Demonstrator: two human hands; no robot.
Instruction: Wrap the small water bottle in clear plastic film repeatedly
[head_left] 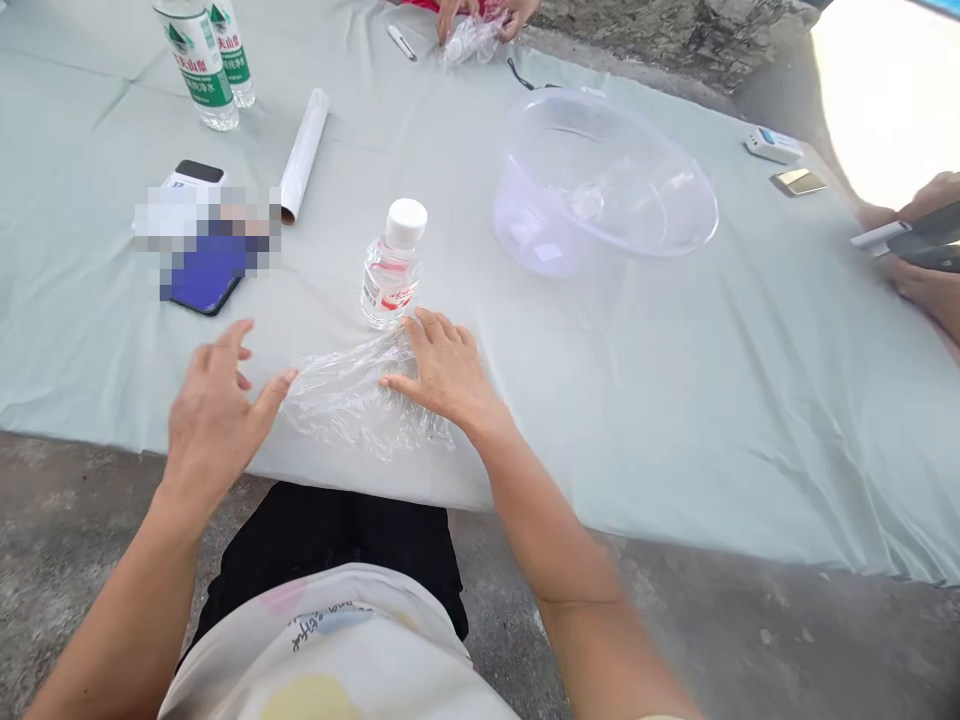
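Note:
A crumpled sheet of clear plastic wrap (345, 400) lies on the table near its front edge. My right hand (446, 370) rests over the wrap's right side, fingers spread. At the left end of the wrap my left hand (221, 405) hovers with fingers apart, its thumb close to the wrap's edge; whether the two touch I cannot tell. Just beyond my right fingertips stands a small clear bottle (390, 270) upright, with a white cap and red print on its label.
A translucent purple basin (540, 225) stands tilted-looking at centre right. A roll of wrap (304, 155), a phone (206, 275) and water bottles (199, 70) are at left. Another person's hands (514, 18) hold plastic at the far edge; a person's hand (926, 290) is at right.

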